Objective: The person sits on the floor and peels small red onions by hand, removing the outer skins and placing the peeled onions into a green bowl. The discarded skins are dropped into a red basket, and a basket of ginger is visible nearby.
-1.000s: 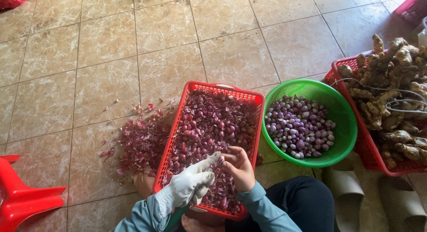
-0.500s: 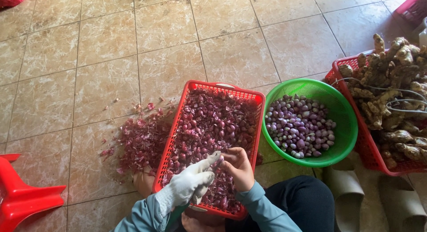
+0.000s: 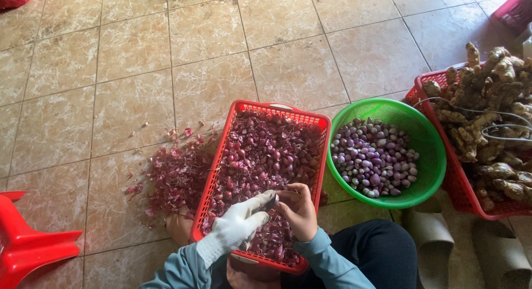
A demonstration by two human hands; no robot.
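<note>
- Left hand (image 3: 239,227), in a white glove, fingers pressed together and pinching one small shallot (image 3: 271,199) at the fingertips; whether a blade is tucked in there I cannot tell.
- Right hand (image 3: 298,210), bare, curled in, thumb and fingers nipping the same shallot from the other side. Both work just above the near end of the red basket (image 3: 244,107).
- Judgement: keeping the bulb low over the basket should let the skin drop in; a light pinch should spare the flesh.
- Basket heaped with red-purple shallots and skins.
- Loose skins (image 3: 173,175) litter the tiled floor (image 3: 111,62) just left of it.
- Green bowl (image 3: 426,135) to the right, touching the basket, holds paler peeled shallots (image 3: 372,162).
- Beyond that, a red crate of ginger root (image 3: 487,117).
</note>
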